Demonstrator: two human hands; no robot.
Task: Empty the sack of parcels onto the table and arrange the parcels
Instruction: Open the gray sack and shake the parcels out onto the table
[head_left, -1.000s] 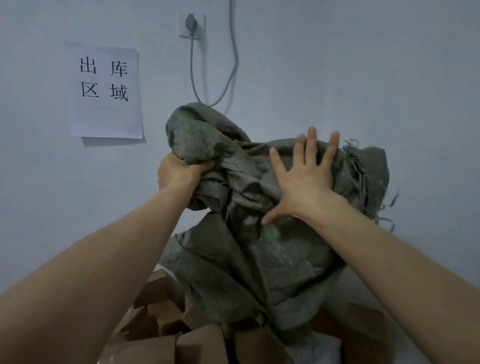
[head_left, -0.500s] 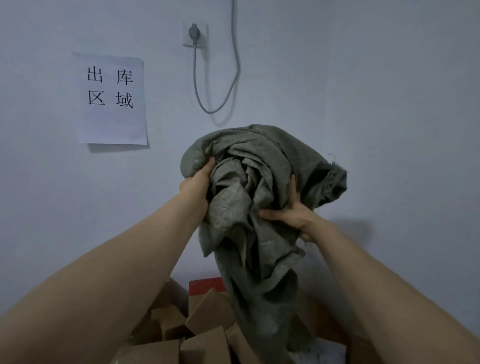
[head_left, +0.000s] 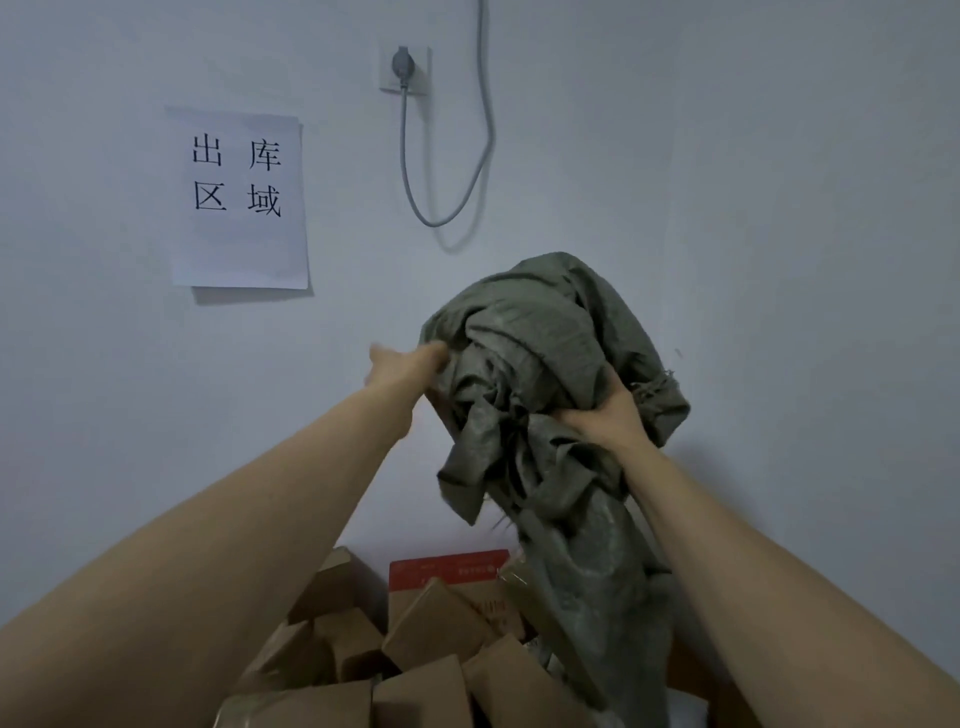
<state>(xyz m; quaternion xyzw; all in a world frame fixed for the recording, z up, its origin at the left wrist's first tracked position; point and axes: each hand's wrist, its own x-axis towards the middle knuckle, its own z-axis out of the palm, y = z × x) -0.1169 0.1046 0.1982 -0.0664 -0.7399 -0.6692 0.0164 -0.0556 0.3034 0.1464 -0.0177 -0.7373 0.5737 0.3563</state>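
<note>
1. In the upper left of the frame, a white paper notice (head_left: 239, 197) with four black characters is hanging on the pale wall. To its right, at top centre, a grey plug in a white wall socket (head_left: 404, 67) is trailing a looped grey cable (head_left: 447, 221).
2. Left of centre, the left hand (head_left: 410, 364) is reaching the left edge of the bundle. Its fingertips are disappearing into the folds, so I cannot tell whether they are gripping or only touching.
3. Along the bottom centre, brown cardboard parcels (head_left: 431, 639) are lying tumbled against each other, with a red-topped carton (head_left: 449, 564) behind them (the table itself is hiding beneath the heap).
4. Right of centre, the grey-green woven plastic sack (head_left: 545, 332) is being held up in front of the wall, above the parcels. It is looking light, limp and probably a little slick, so a fistful of gathered cloth is likely holding better than a pinch at the frayed rim.
5. The sack is sitting crumpled into a loose ball, with a long tail drooping to the lower right over the parcels and loose threads fraying at its right side.
6. Just right of the bundle's middle, the right hand (head_left: 610, 415) is clenching a bunch of the sack's fabric, its fingers wrapping tight round it.
</note>
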